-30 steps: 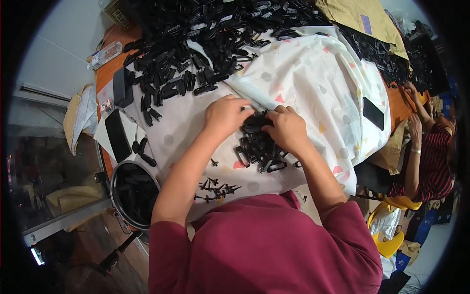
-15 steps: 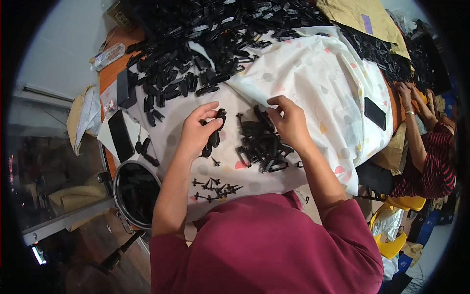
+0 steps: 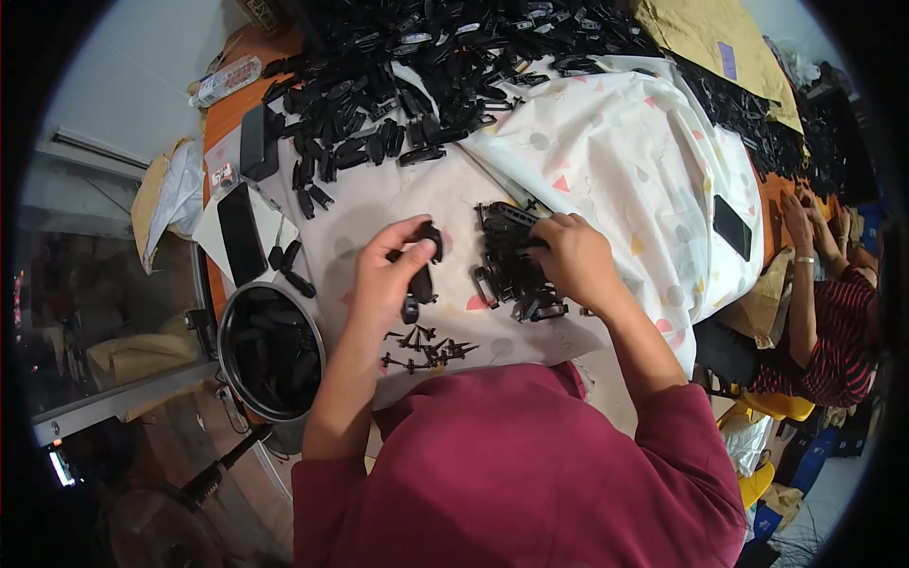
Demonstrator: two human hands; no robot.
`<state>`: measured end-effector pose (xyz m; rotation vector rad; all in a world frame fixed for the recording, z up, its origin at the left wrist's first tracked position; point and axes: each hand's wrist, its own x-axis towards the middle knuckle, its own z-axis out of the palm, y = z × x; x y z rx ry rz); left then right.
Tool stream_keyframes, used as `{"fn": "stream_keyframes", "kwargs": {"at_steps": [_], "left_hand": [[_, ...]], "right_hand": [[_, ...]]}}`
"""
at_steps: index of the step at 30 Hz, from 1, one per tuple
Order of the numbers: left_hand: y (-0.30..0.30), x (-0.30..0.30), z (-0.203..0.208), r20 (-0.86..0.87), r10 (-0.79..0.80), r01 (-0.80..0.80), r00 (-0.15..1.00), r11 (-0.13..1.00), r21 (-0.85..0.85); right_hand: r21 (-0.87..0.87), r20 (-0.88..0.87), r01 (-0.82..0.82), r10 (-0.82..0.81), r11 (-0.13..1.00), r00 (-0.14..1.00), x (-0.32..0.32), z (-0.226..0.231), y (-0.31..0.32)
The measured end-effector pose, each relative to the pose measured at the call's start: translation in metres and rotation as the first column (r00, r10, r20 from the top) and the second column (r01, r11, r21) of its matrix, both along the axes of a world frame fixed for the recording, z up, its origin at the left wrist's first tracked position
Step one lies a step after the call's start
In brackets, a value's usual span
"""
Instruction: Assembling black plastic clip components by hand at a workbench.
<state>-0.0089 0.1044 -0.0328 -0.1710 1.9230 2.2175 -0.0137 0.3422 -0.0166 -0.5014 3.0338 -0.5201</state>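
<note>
My left hand (image 3: 396, 273) is closed around several black plastic parts (image 3: 423, 282), small and elongated; one stands up by the thumb and others stick out below. My right hand (image 3: 579, 256) reaches into a small pile of black frame-like plastic parts (image 3: 516, 270) in front of me. Its fingers are curled together at the pile's right side, and what they pinch is hidden. Between my forearms, near the table's front edge, lie several thin black pin-like pieces (image 3: 431, 350).
A large heap of black parts (image 3: 379, 104) covers the table's far side. At the left are a dark phone-like slab (image 3: 242, 232), a black box (image 3: 254, 142) and a round bin (image 3: 225, 355) holding black parts. A phone (image 3: 732, 227) lies right, near another person's arms (image 3: 803, 275).
My right hand has come down onto the pile, its fingers closing from apart. My left hand still holds its parts, which have turned slightly. The view has shifted a little.
</note>
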Motion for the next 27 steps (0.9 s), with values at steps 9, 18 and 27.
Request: {"fn": "stream_keyframes", "kwargs": {"at_steps": [9, 18, 27], "left_hand": [[0.036, 0.010, 0.036, -0.039, -0.136, 0.141, 0.990, 0.978, 0.157], [0.034, 0.000, 0.030, -0.097, -0.047, 0.050, 0.994, 0.998, 0.032], [0.034, 0.000, 0.033, -0.166, -0.070, 0.064, 0.984, 0.997, -0.036]], "right_hand": [[-0.845, 0.271, 0.184, 0.104, 0.503, 0.957, 0.000, 0.021, -0.023], [-0.753, -0.133, -0.147, 0.070, 0.641, 0.989, -0.011, 0.024, -0.025], [-0.664, -0.112, -0.198, 0.166, 0.721, 0.980, -0.009, 0.034, -0.026]]}}
